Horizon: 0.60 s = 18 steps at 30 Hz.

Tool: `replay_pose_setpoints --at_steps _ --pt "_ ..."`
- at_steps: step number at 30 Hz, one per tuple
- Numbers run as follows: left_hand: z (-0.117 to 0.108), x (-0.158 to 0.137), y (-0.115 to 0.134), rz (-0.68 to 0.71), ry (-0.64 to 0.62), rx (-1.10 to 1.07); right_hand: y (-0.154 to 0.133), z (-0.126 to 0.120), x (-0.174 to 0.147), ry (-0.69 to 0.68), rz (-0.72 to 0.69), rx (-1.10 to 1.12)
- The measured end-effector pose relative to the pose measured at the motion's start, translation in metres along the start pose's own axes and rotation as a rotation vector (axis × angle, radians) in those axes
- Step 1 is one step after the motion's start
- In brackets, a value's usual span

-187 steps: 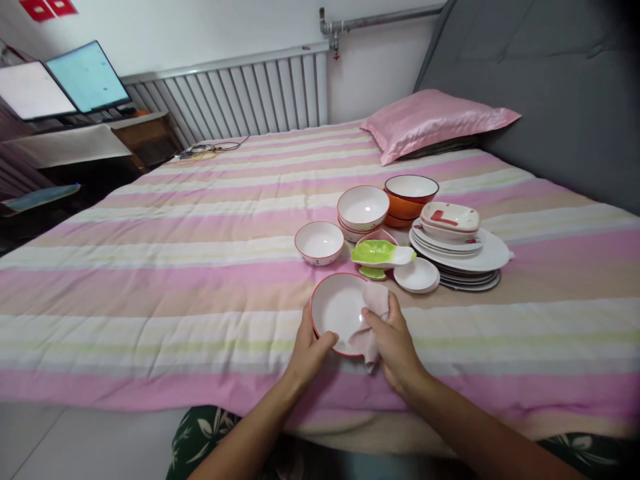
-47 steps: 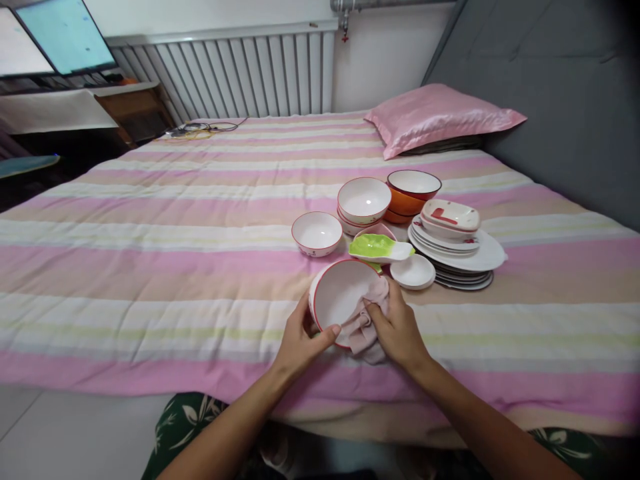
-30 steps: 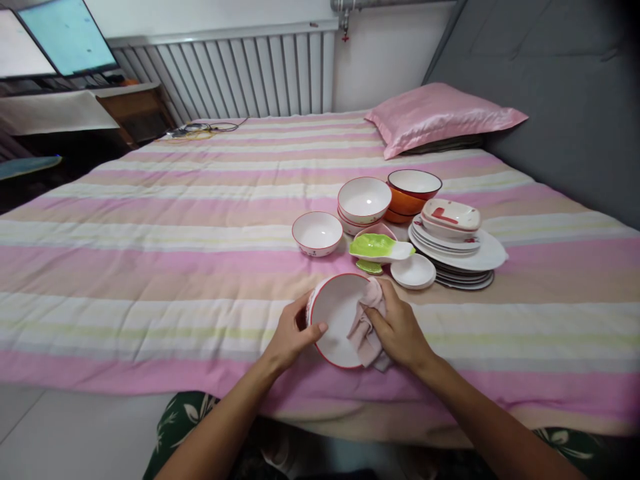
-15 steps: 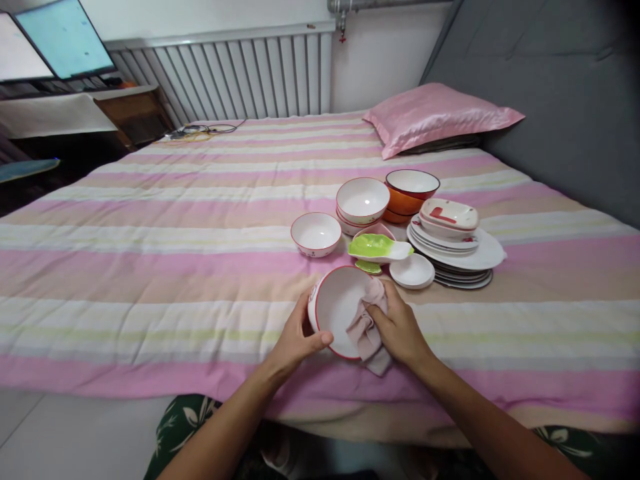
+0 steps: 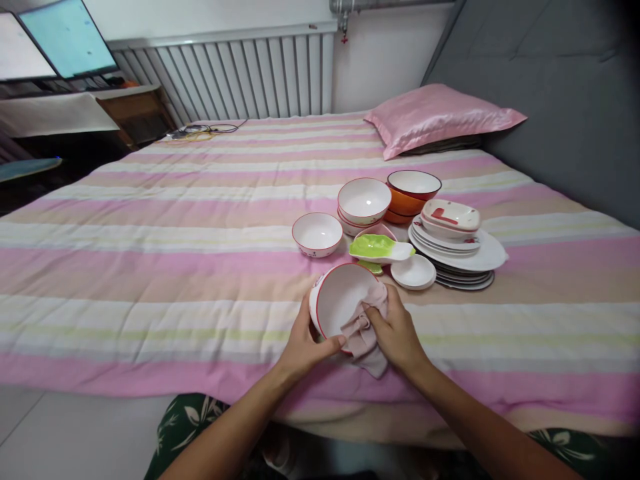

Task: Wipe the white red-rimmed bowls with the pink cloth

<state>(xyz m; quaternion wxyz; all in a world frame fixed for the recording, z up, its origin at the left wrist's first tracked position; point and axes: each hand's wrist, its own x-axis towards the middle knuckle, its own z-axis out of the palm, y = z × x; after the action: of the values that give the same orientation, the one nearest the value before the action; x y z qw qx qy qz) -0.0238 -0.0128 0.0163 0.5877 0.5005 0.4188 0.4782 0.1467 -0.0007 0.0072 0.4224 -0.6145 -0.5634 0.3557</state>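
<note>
A white bowl (image 5: pixel 340 297) with a red rim is tilted toward me above the near edge of the bed. My left hand (image 5: pixel 310 343) grips it at the left side, thumb over the near rim and fingers hidden behind. In my right hand (image 5: pixel 397 333) is a crumpled pale pink cloth (image 5: pixel 365 330), pressed to the inside and right rim of the bowl. Just beyond stand a green and white leaf-shaped dish (image 5: pixel 377 247), a small white dish (image 5: pixel 413 273) and another red-rimmed bowl (image 5: pixel 317 233).
Stacked white bowls (image 5: pixel 364 200), orange bowls (image 5: pixel 413 190) and a pile of plates (image 5: pixel 493 253) topped by rectangular dishes (image 5: pixel 453 217) stand on the striped bedspread (image 5: pixel 175 280). A pink pillow (image 5: pixel 445 117) lies by the grey headboard (image 5: pixel 550 100). Cables (image 5: pixel 210 130) lie at the far left.
The cloth has slid slightly left and down along the inside of the bowl. My left thumb has shifted right along the near rim.
</note>
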Motion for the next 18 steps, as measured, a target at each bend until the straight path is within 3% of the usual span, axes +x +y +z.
replay_pose_setpoints --at_steps 12,18 --pt "-0.016 0.003 0.003 0.01 -0.118 0.061 -0.002 -0.008 0.0 -0.043 -0.092 -0.161" --pt "-0.022 0.006 0.01 -0.058 -0.216 0.021 -0.004 -0.011 0.003 -0.093 -0.116 -0.194"
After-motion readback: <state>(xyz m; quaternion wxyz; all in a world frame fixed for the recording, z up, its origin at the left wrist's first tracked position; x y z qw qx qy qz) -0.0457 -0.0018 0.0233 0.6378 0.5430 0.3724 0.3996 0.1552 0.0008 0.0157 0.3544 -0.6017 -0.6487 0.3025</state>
